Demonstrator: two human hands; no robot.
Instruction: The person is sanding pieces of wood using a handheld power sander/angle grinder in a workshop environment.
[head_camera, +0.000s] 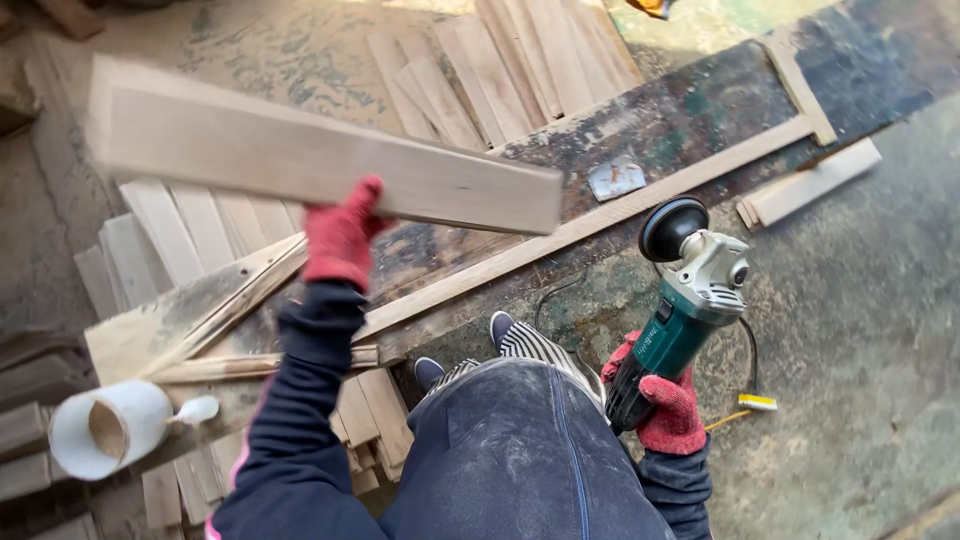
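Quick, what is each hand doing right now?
Left hand: closed, holding a wooden board up.
Right hand: closed, holding a green sander.

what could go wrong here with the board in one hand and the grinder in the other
1. The left hand grips the long plank by one edge only; it looks blurred, so it may slip or swing into the stacked slats.
2. The right hand holds the angle grinder alone, near the knee; if running, its disc could catch clothing.
3. The cord trails by the feet, a possible trip.
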